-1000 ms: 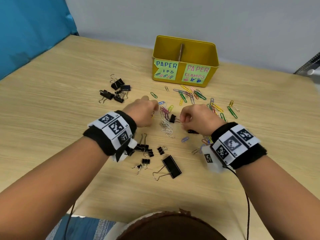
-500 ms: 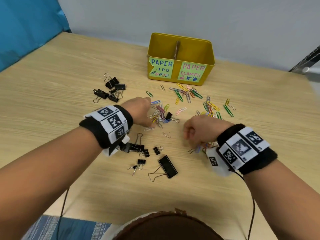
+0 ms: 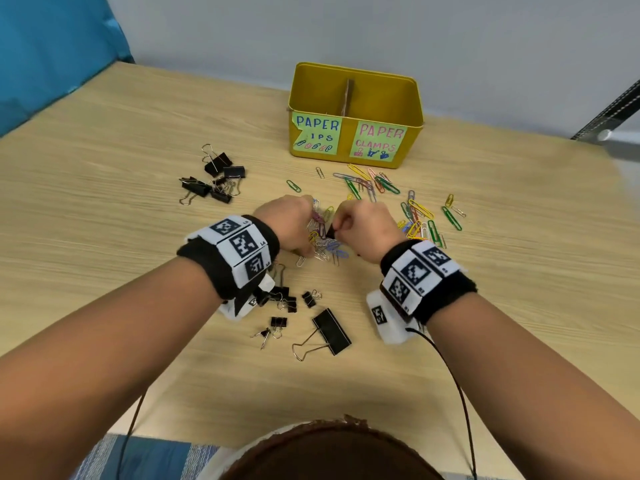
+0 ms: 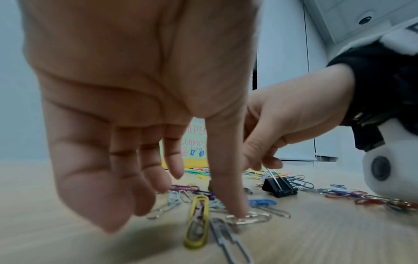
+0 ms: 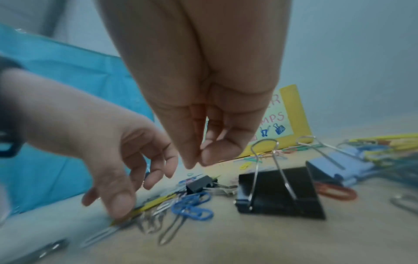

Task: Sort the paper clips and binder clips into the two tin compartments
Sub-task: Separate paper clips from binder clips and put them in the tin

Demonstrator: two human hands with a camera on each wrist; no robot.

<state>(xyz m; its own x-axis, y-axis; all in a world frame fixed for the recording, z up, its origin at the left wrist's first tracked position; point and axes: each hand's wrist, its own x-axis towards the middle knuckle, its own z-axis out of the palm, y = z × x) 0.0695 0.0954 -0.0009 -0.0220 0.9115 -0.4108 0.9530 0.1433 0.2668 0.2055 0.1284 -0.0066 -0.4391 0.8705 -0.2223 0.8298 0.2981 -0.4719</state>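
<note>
Pale wood tabletop [image 3: 104, 220] carries your work, with a grey wall behind it. At its far side stands the yellow tin [image 3: 356, 98], one divider splitting it in two. Coloured paper clips [image 3: 377, 183] lie scattered just near of the tin, and black binder clips [image 3: 214, 183] sit in clusters to the left and closer to you. Your left hand [image 4: 135, 89] reaches down with its fingers straight and apart, one fingertip [image 4: 237, 210] pressing a silver clip [image 4: 248, 218] flat. Your right hand [image 3: 367, 226] pinches the wire handles of a small binder clip [image 4: 279, 187], which rests among the paper clips between your hands.
</note>
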